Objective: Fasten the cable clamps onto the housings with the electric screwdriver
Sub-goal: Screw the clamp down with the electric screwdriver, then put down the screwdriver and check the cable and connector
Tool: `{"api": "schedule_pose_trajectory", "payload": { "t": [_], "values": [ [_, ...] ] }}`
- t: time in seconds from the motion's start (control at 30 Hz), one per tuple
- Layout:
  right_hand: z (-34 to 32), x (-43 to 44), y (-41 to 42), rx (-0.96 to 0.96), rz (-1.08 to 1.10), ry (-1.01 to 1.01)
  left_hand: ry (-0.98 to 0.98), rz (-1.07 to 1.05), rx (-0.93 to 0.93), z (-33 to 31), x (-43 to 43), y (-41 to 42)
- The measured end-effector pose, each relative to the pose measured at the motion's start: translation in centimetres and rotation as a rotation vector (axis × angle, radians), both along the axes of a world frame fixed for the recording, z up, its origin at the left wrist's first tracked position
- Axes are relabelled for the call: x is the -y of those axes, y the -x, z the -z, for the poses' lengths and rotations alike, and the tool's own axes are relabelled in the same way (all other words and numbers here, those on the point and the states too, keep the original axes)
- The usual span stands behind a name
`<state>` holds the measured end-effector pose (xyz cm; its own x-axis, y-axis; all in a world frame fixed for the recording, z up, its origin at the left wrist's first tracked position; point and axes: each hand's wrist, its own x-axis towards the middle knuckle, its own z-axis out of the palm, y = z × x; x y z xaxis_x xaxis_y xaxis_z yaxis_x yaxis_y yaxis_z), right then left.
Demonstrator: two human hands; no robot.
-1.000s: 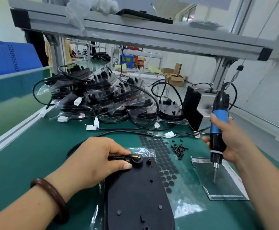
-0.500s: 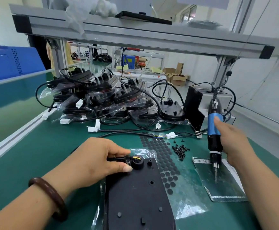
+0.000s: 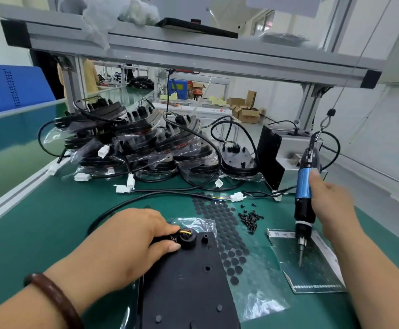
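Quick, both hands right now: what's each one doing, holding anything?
Left hand: closed, pinching the cable beside the cable clamp on the housing.
Right hand: closed round the electric screwdriver, bit pointing down, away from the housing.

On my feed: green-matted workbench, flat black plastic housing nearest, clear sheet of black round pads beside it, small black screws heaped beyond, bagged black housings piled at back

Screws lie between housing and screwdriver.
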<state>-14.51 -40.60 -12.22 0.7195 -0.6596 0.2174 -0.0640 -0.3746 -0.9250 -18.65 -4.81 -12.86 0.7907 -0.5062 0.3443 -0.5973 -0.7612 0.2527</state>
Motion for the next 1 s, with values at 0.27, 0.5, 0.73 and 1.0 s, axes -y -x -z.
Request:
{"api": "schedule_pose_trajectory", "payload": {
  "t": [0.27, 0.5, 0.73, 1.0],
  "values": [
    [-1.3, 0.1, 0.1, 0.068, 0.167, 0.507, 0.048, -0.026, -0.019, 0.4, 0.0, 0.4],
    [-2.2, -2.1, 0.2, -0.031, 0.103, 0.648, 0.084, -0.029, -0.086, 0.3, -0.1, 0.7],
    [-2.0, -11.1, -1.2, -0.268, -0.603, 0.708, 0.359, -0.069, -0.553, -2.8, -0.4, -2.5],
    [0.3, -14.9, -3.2, -0.648, -0.561, 0.986, 1.147, -0.342, -1.226, -2.9, 4.8, -8.1]
  ]
}}
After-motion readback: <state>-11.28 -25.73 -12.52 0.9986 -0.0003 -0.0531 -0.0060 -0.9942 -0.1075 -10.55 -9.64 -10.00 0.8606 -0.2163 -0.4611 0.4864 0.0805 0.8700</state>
